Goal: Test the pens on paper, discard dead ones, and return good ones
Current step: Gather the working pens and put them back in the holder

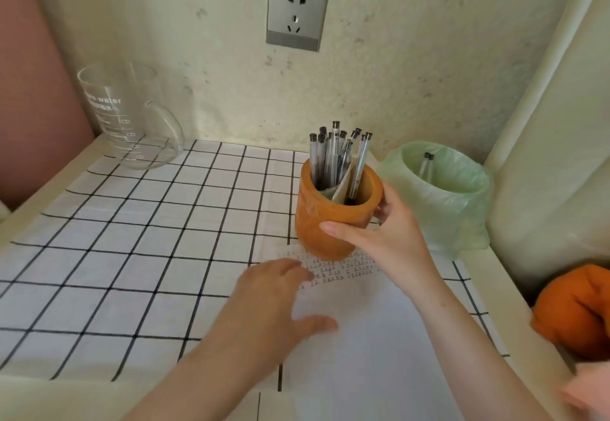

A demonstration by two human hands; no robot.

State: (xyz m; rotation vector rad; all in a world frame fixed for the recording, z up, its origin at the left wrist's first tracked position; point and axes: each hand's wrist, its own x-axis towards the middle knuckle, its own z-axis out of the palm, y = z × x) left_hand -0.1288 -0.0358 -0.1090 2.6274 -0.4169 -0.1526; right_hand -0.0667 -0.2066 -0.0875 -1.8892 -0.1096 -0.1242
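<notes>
An orange pen holder (317,219) stands at the far edge of a white sheet of paper (369,348) and holds several clear pens (333,159) upright. My right hand (383,239) grips the holder's right side, thumb across its front. My left hand (274,301) rests flat on the paper's left edge with fingers spread. Small black test scribbles (343,268) cover the top of the sheet. A small bin with a green bag (442,196) stands to the right of the holder, with two pens (426,166) inside.
A checked cloth (132,239) covers the table. A clear glass measuring jug (128,117) stands at the back left. A wall socket (297,11) is above. An orange cloth object (574,311) lies at the right edge.
</notes>
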